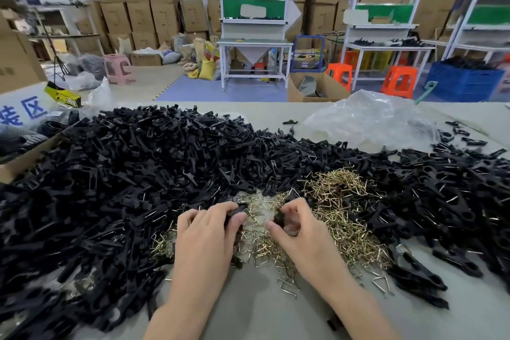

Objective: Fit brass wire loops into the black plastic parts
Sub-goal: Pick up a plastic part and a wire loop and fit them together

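A big heap of black plastic parts point(143, 163) covers the left and middle of the table, with more of them point(455, 196) on the right. Between the two lies a pile of brass wire loops point(342, 210). My left hand point(204, 237) hovers over the pile's left side, its fingers curled round a black plastic part point(234, 212). To its right, my right hand point(300, 232) pinches another small black part point(280, 215) at its fingertips. Whether a wire loop is also in either hand is hidden.
The grey table point(248, 312) shows bare near its front edge. A crumpled clear plastic bag point(369, 121) lies at the back right. A cardboard box point(16, 157) stands at the left edge. Workbenches, stools and stacked cartons fill the room behind.
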`<control>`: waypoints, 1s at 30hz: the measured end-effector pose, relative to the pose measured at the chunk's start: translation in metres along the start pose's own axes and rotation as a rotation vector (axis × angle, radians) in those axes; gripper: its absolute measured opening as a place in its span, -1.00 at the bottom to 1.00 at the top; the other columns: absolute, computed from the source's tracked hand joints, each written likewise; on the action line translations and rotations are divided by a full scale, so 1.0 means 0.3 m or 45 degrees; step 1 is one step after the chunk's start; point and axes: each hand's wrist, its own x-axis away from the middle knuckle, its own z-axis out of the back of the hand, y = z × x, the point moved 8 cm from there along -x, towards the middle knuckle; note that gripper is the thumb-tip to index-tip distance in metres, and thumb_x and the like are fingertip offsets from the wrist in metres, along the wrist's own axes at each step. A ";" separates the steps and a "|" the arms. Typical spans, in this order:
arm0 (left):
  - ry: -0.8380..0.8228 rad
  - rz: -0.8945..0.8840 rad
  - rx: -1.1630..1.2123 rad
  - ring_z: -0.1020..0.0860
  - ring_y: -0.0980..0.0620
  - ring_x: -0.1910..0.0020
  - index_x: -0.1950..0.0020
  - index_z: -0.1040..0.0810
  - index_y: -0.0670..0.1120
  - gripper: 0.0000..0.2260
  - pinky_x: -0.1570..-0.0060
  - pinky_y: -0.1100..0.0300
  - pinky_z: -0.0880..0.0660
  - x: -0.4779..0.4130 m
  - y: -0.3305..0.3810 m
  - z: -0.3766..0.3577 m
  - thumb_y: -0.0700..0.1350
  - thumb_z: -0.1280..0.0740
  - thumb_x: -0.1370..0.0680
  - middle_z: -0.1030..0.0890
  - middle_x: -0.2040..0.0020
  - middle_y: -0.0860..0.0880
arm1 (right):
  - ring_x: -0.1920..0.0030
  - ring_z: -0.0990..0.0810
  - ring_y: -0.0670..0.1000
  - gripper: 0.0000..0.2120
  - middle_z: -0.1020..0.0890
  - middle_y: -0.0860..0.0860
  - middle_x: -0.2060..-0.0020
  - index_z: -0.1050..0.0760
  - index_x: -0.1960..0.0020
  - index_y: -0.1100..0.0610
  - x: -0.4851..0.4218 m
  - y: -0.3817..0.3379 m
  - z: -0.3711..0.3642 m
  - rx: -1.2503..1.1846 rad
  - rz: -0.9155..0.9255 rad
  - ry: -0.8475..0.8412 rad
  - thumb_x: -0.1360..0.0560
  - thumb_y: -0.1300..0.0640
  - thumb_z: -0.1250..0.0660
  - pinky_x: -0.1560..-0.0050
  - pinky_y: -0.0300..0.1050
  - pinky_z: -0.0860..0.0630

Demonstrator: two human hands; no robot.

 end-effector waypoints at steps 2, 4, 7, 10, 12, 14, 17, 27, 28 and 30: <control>-0.008 0.032 -0.024 -0.59 0.08 0.24 -0.05 -0.61 -0.04 -0.66 -0.21 0.14 -0.28 -0.005 -0.004 -0.006 0.12 -0.12 -0.64 -0.64 0.24 0.12 | 0.28 -0.57 -0.21 -0.75 -0.64 -0.22 0.20 -0.32 0.08 -0.19 0.003 0.001 0.014 -0.067 -0.006 0.036 -0.52 -0.14 -0.41 0.23 -0.38 -0.46; -0.026 0.039 -0.056 -0.61 0.07 0.24 -0.05 -0.61 -0.04 -0.66 -0.27 0.08 -0.28 -0.005 -0.007 -0.016 0.09 -0.10 -0.65 -0.64 0.24 0.13 | 0.42 -0.49 -0.19 -0.76 -0.67 -0.19 0.21 -0.29 0.08 -0.21 0.005 -0.005 0.011 -0.114 -0.011 0.010 -0.54 -0.16 -0.37 0.35 -0.32 -0.43; -0.038 0.038 -0.131 -0.63 0.05 0.19 -0.10 -0.61 -0.03 -0.68 -0.35 -0.04 -0.26 -0.003 -0.018 -0.028 0.04 -0.08 -0.66 -0.66 0.19 0.14 | 0.46 -0.46 -0.15 -0.86 -0.69 -0.24 0.15 -0.32 -0.01 -0.24 0.004 -0.009 0.004 -0.122 -0.003 -0.026 -0.57 -0.18 -0.28 0.39 -0.30 -0.44; -0.025 0.045 -0.131 -0.64 0.02 0.14 -0.19 -0.60 -0.04 -0.74 -0.38 -0.06 -0.25 0.003 -0.023 -0.030 -0.03 -0.14 -0.69 -0.68 0.14 0.10 | 0.28 -0.61 -0.16 -0.94 -0.66 -0.28 0.14 -0.41 -0.11 -0.15 0.004 -0.001 0.004 -0.161 -0.003 -0.048 -0.65 -0.06 -0.21 0.26 -0.27 -0.52; -0.016 0.058 -0.099 -0.65 0.00 0.08 -0.25 -0.59 -0.08 -0.78 -0.39 -0.06 -0.24 0.001 -0.022 -0.028 -0.10 -0.21 -0.69 -0.70 0.08 0.07 | 0.34 -0.53 -0.23 -0.89 -0.61 -0.32 0.23 -0.45 -0.13 -0.15 0.005 0.002 0.007 -0.169 -0.018 -0.046 -0.66 -0.07 -0.17 0.29 -0.36 -0.43; 0.011 0.052 -0.036 -0.62 0.04 0.03 -0.27 -0.59 -0.10 -0.77 -0.39 0.02 -0.25 -0.003 -0.013 -0.016 -0.08 -0.24 -0.68 -0.69 0.03 0.06 | 0.44 -0.39 -0.19 -0.81 -0.55 -0.28 0.36 -0.45 -0.14 -0.16 0.008 0.002 0.012 -0.188 -0.028 -0.031 -0.64 -0.17 -0.12 0.37 -0.34 -0.34; 0.043 0.090 0.218 -0.43 0.24 -0.01 -0.28 -0.56 0.00 -0.71 -0.26 0.29 -0.25 -0.002 0.009 0.021 0.05 -0.17 -0.66 -0.59 0.01 0.22 | 0.40 -0.43 -0.20 -0.73 -0.55 -0.32 0.33 -0.44 -0.17 -0.22 0.010 0.000 0.019 -0.225 -0.054 -0.024 -0.62 -0.27 -0.05 0.33 -0.38 -0.36; -0.113 0.599 1.136 -0.45 0.20 0.36 -0.14 -0.57 0.32 -0.81 0.32 0.39 -0.41 0.049 0.055 -0.046 0.10 -0.26 -0.59 -0.59 0.21 0.17 | 0.06 -0.70 0.03 -0.67 -0.74 0.05 0.04 -0.44 -0.32 -0.01 0.007 -0.007 0.017 -0.773 -0.165 -0.056 -0.60 -0.06 -0.17 -0.01 -0.12 -0.63; -0.120 0.619 1.180 -0.51 0.10 0.30 -0.12 -0.57 0.31 -0.82 0.28 0.35 -0.45 0.053 0.054 -0.055 0.05 -0.28 -0.60 -0.60 0.20 0.13 | 0.02 -0.71 0.04 -0.65 -0.74 0.07 0.00 -0.45 -0.32 0.04 0.009 -0.007 0.009 -0.812 -0.183 -0.082 -0.59 -0.05 -0.18 -0.02 -0.12 -0.63; -0.146 0.640 1.243 -0.57 0.01 0.19 -0.09 -0.59 0.26 -0.80 0.20 0.28 -0.52 0.055 0.060 -0.072 -0.05 -0.29 -0.62 -0.63 0.17 0.08 | -0.06 -0.71 0.07 -0.68 -0.73 0.07 -0.06 -0.50 -0.29 0.10 0.012 -0.010 -0.013 -0.897 -0.225 -0.117 -0.60 0.01 -0.22 -0.03 -0.13 -0.64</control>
